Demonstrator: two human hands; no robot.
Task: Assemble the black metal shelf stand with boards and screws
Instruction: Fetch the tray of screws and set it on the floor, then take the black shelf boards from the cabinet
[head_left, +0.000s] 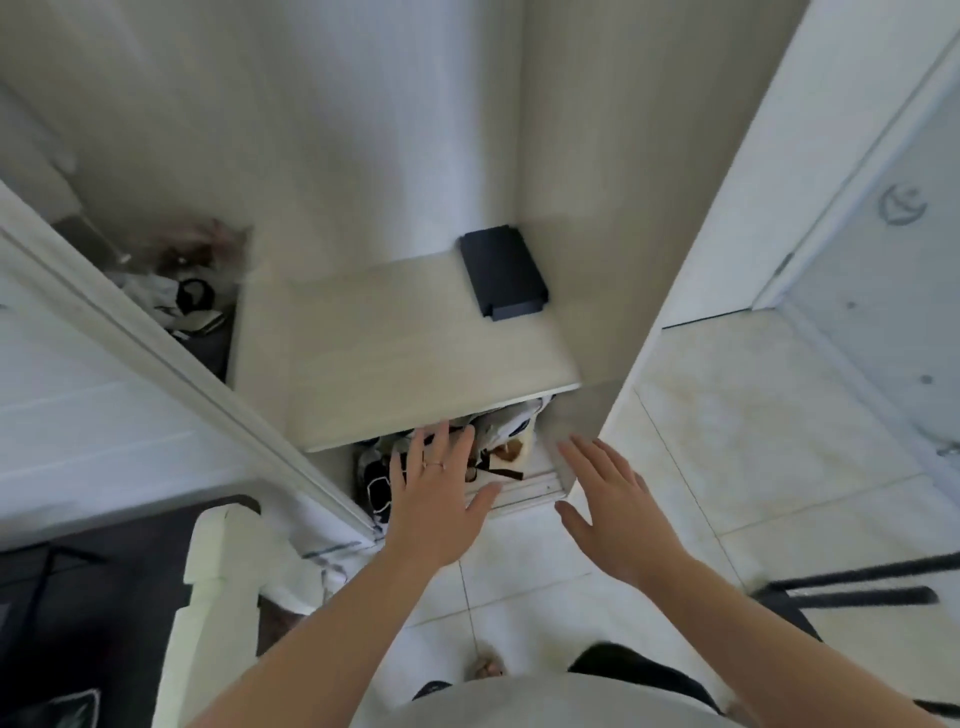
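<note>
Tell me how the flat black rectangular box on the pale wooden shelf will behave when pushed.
The flat black rectangular box lies low and broad, so it will probably slide, not tip or roll. Its straight edges suggest stiffness. The pale wooden shelf looks smooth, so little grip is likely.

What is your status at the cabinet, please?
Left hand, right hand open, empty. Black bars lower right, untouched. Black box on shelf; clutter beneath.

Ahead of me a black box (503, 273) lies flat on a pale shelf (395, 364), near its back right corner. Under the shelf I see jumbled bags (506, 439). White foam (218, 561) stands at my left; pale tiles (727, 441) lie at my right.
</note>
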